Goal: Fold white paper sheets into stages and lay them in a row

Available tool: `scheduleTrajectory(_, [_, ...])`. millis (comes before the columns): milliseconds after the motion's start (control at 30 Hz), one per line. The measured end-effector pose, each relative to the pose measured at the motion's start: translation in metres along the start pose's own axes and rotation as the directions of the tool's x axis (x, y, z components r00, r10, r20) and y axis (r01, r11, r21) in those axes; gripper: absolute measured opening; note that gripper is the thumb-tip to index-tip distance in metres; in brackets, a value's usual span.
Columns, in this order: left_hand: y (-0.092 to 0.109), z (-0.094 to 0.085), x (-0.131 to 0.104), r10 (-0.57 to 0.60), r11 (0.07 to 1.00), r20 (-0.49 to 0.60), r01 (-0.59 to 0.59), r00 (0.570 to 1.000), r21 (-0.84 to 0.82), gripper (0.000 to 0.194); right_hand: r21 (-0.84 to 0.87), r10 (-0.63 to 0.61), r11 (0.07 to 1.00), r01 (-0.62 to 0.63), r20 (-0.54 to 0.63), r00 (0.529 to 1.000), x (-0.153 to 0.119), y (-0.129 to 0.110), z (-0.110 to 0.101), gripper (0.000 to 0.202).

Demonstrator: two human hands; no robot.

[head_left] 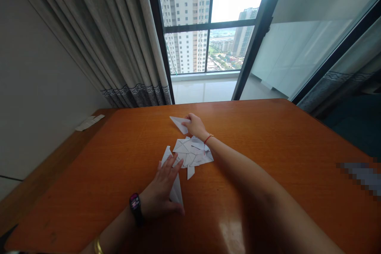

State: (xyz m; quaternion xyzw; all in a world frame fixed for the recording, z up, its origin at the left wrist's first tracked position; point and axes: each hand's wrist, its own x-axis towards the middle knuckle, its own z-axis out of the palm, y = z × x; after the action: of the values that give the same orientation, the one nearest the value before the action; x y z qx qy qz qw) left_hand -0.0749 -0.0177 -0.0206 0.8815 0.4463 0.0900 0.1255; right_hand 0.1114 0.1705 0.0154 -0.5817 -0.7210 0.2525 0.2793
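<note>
Far, my right hand (196,125) pinches one paper triangle (178,123); nearer, my left hand (162,184), fingers spread, overlaps one folded sheet (176,191).

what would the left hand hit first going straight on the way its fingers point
Likely the white paper cluster, just ahead of the left hand; whether they touch is unclear.

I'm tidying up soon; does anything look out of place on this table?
One paper strip juts from the near edge of the paper pile, looking askew against the pieces bunched together.
</note>
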Motion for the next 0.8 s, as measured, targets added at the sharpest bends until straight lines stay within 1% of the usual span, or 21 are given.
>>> scheduleTrajectory(67, [-0.009, -0.001, -0.004, -0.074, 0.996, -0.033, 0.075, 0.997, 0.04, 0.123, 0.067, -0.064, 0.996, 0.065, -0.02, 0.998, -0.007, 0.002, -0.015, 0.028])
scheduleTrajectory(133, [-0.011, 0.002, -0.002, -0.168, 0.984, -0.083, 0.172, 0.982, 0.041, 0.122, 0.117, -0.134, 0.985, 0.129, 0.036, 0.99, -0.02, 0.005, -0.027, 0.031])
scheduleTrajectory(200, [-0.006, 0.007, 0.007, -0.271, 0.961, -0.159, 0.276, 0.949, 0.01, 0.123, 0.135, -0.191, 0.975, 0.175, 0.116, 0.975, -0.036, 0.01, -0.032, 0.03])
scheduleTrajectory(233, [-0.003, 0.009, 0.013, -0.316, 0.947, -0.197, 0.321, 0.928, -0.01, 0.123, 0.128, -0.205, 0.974, 0.188, 0.138, 0.969, -0.045, 0.014, -0.033, 0.03])
scheduleTrajectory(300, [0.003, 0.008, 0.022, -0.374, 0.926, -0.246, 0.373, 0.894, -0.052, 0.123, 0.088, -0.198, 0.978, 0.188, 0.122, 0.973, -0.063, 0.022, -0.032, 0.037])
scheduleTrajectory(367, [0.003, 0.004, 0.028, -0.377, 0.926, -0.245, 0.37, 0.893, -0.076, 0.123, 0.005, -0.172, 0.985, 0.173, 0.101, 0.98, -0.079, 0.03, -0.031, 0.05])
scheduleTrajectory(433, [-0.003, -0.003, 0.028, -0.374, 0.928, -0.219, 0.364, 0.901, -0.084, 0.122, -0.102, -0.161, 0.979, 0.174, 0.126, 0.979, -0.095, 0.037, -0.03, 0.06])
scheduleTrajectory(500, [-0.011, -0.012, 0.023, -0.407, 0.913, -0.171, 0.393, 0.897, -0.111, 0.122, -0.206, -0.168, 0.958, 0.201, 0.164, 0.972, -0.109, 0.041, -0.03, 0.064])
scheduleTrajectory(567, [-0.016, -0.019, 0.017, -0.475, 0.876, -0.106, 0.458, 0.873, -0.149, 0.118, -0.264, -0.187, 0.936, 0.234, 0.193, 0.963, -0.12, 0.042, -0.029, 0.064])
scheduleTrajectory(600, [-0.017, -0.022, 0.014, -0.503, 0.859, -0.076, 0.488, 0.861, -0.157, 0.111, -0.279, -0.193, 0.928, 0.248, 0.209, 0.959, -0.124, 0.042, -0.028, 0.064])
scheduleTrajectory(633, [-0.017, -0.024, 0.012, -0.522, 0.846, -0.048, 0.51, 0.851, -0.156, 0.099, -0.286, -0.197, 0.923, 0.258, 0.224, 0.954, -0.126, 0.042, -0.027, 0.064])
scheduleTrajectory(667, [-0.016, -0.026, 0.01, -0.534, 0.837, -0.022, 0.525, 0.845, -0.151, 0.083, -0.287, -0.199, 0.921, 0.265, 0.237, 0.951, -0.127, 0.042, -0.026, 0.065])
scheduleTrajectory(733, [-0.011, -0.028, 0.007, -0.529, 0.837, 0.027, 0.527, 0.848, -0.149, 0.049, -0.286, -0.201, 0.92, 0.27, 0.247, 0.948, -0.128, 0.042, -0.025, 0.064])
scheduleTrajectory(767, [-0.009, -0.029, 0.007, -0.528, 0.836, 0.035, 0.526, 0.849, -0.152, 0.038, -0.286, -0.204, 0.919, 0.273, 0.248, 0.947, -0.127, 0.043, -0.024, 0.064])
scheduleTrajectory(800, [-0.006, -0.028, 0.008, -0.535, 0.833, 0.024, 0.531, 0.845, -0.154, 0.034, -0.287, -0.209, 0.917, 0.277, 0.247, 0.946, -0.127, 0.043, -0.023, 0.063])
